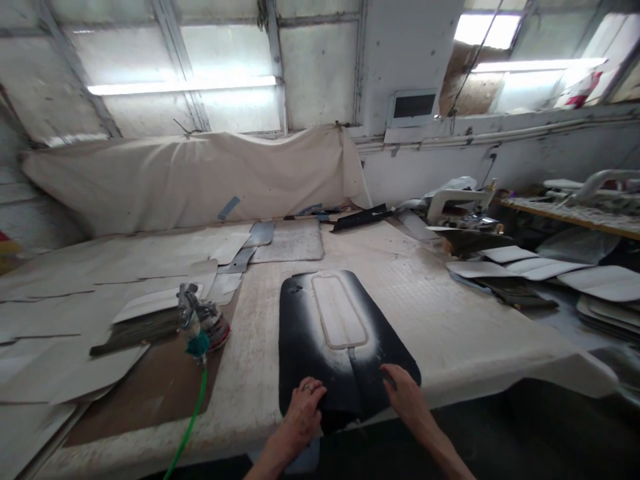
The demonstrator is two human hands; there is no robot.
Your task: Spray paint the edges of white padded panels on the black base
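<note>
On the table (pixel 255 373), the black panel (pixel 295 340) already bears a whitish coating (pixel 315 323) around its pale centre (pixel 343 310), the left hand (pixel 304 408) rests near its close edge, grip unclear, the right hand (pixel 403 392) is loosely opened beside, and what remains I cannot tell.

We are in a sewing workshop, with an industrial sewing machine (pixel 459 195), a spray gun (pixel 189 319) and stacked cut panels (pixel 600 283).

I count two hands (pixel 305 405) (pixel 404 393) of mine, one ring (pixel 309 388), one black panel (pixel 300 333), one spray gun (pixel 188 315), one green hose (pixel 195 413), two sewing machines (pixel 465 195) (pixel 593 180), two lit tubes (pixel 183 86) (pixel 540 65) and one wall box (pixel 413 107)
</note>
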